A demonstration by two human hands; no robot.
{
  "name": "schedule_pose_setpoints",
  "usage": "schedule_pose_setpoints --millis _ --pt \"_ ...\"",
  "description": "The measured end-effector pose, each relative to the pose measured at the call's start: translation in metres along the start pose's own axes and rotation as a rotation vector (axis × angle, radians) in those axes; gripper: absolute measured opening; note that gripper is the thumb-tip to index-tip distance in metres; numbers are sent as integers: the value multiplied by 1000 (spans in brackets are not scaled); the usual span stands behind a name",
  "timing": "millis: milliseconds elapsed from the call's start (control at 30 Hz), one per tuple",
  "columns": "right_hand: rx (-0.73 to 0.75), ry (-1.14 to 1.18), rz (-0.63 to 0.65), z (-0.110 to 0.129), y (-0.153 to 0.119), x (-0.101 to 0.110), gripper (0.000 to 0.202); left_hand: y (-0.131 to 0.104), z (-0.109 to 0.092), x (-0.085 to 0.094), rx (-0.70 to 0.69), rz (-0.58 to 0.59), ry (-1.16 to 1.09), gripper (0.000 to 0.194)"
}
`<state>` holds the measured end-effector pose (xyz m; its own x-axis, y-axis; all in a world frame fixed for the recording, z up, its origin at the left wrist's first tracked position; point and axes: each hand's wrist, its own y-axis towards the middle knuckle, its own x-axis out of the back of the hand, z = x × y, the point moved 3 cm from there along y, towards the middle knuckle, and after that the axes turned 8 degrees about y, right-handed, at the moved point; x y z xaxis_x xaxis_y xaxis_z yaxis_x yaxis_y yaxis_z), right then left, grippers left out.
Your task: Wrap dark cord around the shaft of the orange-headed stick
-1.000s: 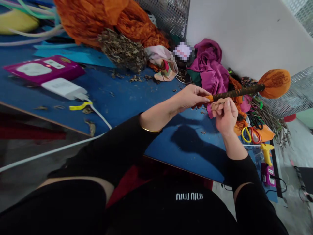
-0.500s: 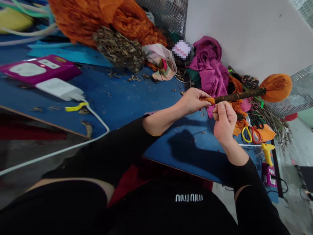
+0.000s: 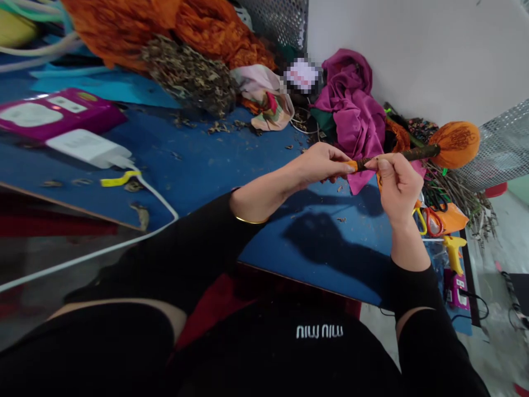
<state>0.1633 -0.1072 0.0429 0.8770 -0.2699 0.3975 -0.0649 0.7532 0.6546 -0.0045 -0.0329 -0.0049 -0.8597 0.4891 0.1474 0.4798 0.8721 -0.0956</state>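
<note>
A slim brown stick (image 3: pixel 426 151) is held up over the blue table, slanting up to the right. At its far end sits an orange cloth-covered bulb (image 3: pixel 457 144). My left hand (image 3: pixel 324 162) is closed on the stick's near end, where a bit of orange cloth (image 3: pixel 352 165) wraps it. Fingers of my right hand (image 3: pixel 399 184) are pinched together against the stick, just right of the left fingertips. What lies in that pinch is too small to make out, and the hand hides part of the stick.
Magenta cloth (image 3: pixel 357 118) and a bundle of dry twigs (image 3: pixel 475 204) lie beyond the hands. Scissors (image 3: pixel 433 220) and a yellow glue gun (image 3: pixel 454 252) are at the right. Leftward are orange cloth (image 3: pixel 223 33), dried leaves (image 3: pixel 188 74) and a purple power strip (image 3: pixel 97 113) with a white cable.
My right hand has moved right and slightly up, from below the stick onto it. My left hand keeps hold of the near end.
</note>
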Motion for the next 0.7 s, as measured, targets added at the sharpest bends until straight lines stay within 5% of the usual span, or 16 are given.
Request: schedule_pose_setpoints --millis 433,700 --pt "15 -165 5 -2 1 0 44 -2 -1 -6 0 4 59 19" --pt "-26 22 -7 -6 0 -5 41 -4 -2 -5 32 -3 51 16"
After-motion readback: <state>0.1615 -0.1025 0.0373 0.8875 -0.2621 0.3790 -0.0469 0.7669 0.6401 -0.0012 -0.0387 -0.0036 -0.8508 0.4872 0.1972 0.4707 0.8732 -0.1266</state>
